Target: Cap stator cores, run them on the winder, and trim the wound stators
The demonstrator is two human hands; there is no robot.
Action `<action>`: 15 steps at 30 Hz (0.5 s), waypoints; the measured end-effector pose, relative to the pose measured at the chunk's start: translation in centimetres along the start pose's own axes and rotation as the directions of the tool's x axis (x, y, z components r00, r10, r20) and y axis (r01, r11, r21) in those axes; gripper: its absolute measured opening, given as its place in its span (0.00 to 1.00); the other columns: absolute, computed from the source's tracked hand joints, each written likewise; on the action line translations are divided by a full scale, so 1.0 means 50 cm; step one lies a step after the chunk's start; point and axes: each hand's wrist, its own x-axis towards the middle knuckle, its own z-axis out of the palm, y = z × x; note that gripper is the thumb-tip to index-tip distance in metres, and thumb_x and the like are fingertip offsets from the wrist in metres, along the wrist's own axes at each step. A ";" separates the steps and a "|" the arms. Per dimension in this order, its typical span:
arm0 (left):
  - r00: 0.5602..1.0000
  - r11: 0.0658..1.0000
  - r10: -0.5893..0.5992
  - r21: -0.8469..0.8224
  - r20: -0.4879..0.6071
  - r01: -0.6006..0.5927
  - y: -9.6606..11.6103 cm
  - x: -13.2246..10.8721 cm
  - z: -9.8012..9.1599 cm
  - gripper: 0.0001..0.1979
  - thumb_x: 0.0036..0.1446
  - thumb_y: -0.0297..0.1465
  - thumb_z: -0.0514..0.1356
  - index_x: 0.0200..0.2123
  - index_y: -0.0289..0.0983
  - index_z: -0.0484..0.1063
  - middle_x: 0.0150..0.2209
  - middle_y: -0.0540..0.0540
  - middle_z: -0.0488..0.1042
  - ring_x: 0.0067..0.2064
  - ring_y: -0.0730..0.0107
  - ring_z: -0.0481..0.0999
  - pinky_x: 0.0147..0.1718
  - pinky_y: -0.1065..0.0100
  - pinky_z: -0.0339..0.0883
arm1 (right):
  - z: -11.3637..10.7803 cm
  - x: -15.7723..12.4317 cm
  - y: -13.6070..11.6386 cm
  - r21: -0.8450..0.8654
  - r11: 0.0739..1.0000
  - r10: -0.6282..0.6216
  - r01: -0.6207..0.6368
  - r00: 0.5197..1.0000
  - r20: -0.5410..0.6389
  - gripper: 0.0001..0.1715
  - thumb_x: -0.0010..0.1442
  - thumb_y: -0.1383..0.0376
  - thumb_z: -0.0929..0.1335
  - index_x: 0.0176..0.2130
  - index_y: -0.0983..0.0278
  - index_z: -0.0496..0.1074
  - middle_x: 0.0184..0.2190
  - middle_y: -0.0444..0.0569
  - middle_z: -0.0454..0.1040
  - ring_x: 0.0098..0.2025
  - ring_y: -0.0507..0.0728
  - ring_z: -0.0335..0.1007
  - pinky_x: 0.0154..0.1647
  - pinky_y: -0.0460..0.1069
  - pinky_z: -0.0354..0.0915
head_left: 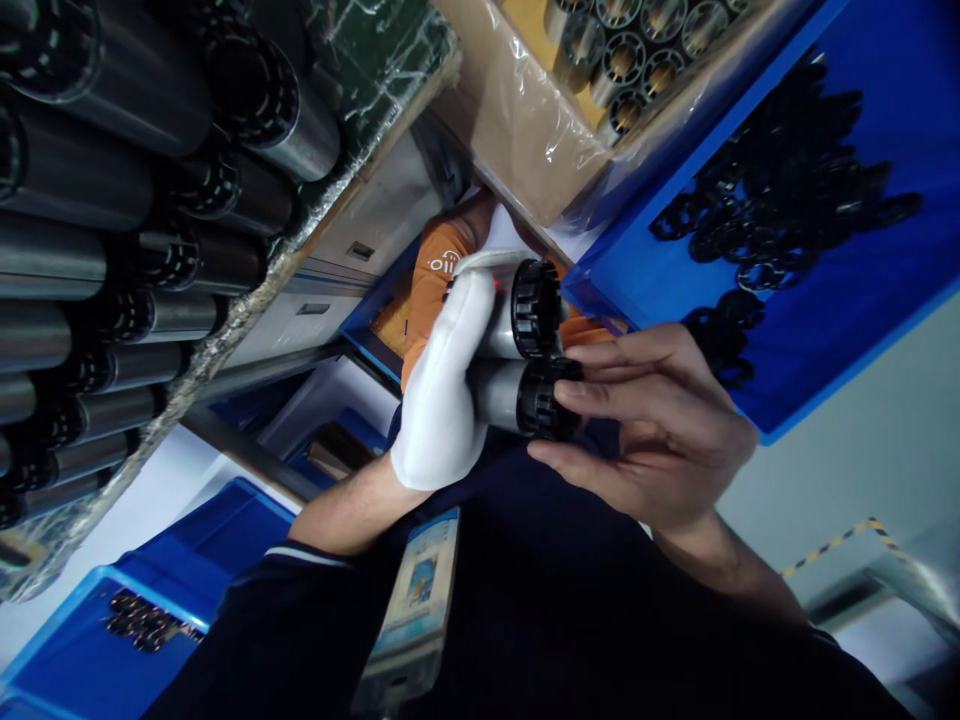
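Note:
My left hand (444,400), in a white glove, is wrapped round two silvery metal cylinders held side by side. The upper cylinder (501,325) ends in a black toothed ring (538,308) facing right. On the end of the lower cylinder (496,392) sits a similar black toothed ring (541,398). My bare right hand (660,425) grips this lower ring between its thumb and fingers. Whether the lower ring is fully seated cannot be made out. The glove hides the cylinders' left ends.
Many metal cylinders with black rings (187,315) lie stacked at left on a plastic-wrapped green surface (367,80). A cardboard box (517,120) holds upright cylinders. Blue bins (615,265) with loose black rings (772,180) stand right. A person in an orange sleeve (429,275) is opposite.

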 end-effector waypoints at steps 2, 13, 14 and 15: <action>0.999 1.000 0.018 0.014 0.033 -0.018 -0.006 -0.001 -0.007 0.19 0.75 0.56 0.64 0.51 0.53 0.88 0.59 0.49 0.87 0.70 0.46 0.83 0.75 0.43 0.74 | -0.005 0.000 -0.001 0.003 1.000 0.009 -0.009 0.999 0.038 0.25 0.57 0.64 0.88 0.53 0.52 0.90 0.54 0.52 0.84 0.46 0.64 0.86 0.32 0.56 0.85; 0.996 0.998 0.032 -0.058 0.078 -0.027 0.003 -0.004 -0.001 0.14 0.78 0.47 0.65 0.49 0.50 0.89 0.52 0.53 0.89 0.63 0.55 0.87 0.70 0.50 0.81 | -0.013 0.006 0.010 0.042 0.995 -0.091 0.086 0.988 0.127 0.26 0.58 0.67 0.86 0.54 0.50 0.89 0.55 0.51 0.85 0.38 0.61 0.83 0.28 0.58 0.84; 0.998 0.998 0.031 -0.057 0.060 -0.027 0.003 -0.005 -0.001 0.14 0.79 0.47 0.65 0.50 0.49 0.89 0.53 0.52 0.89 0.64 0.55 0.87 0.71 0.51 0.79 | -0.012 0.005 0.012 0.051 0.995 -0.095 0.089 0.987 0.129 0.27 0.59 0.66 0.86 0.56 0.49 0.89 0.56 0.51 0.84 0.36 0.60 0.82 0.29 0.58 0.85; 0.998 0.999 0.026 -0.048 0.049 -0.024 0.004 -0.005 -0.001 0.15 0.79 0.47 0.64 0.51 0.49 0.89 0.55 0.51 0.89 0.66 0.54 0.85 0.72 0.50 0.79 | -0.011 0.003 0.014 0.061 0.994 -0.092 0.086 0.988 0.123 0.28 0.60 0.66 0.86 0.57 0.49 0.88 0.56 0.51 0.84 0.36 0.59 0.82 0.29 0.58 0.85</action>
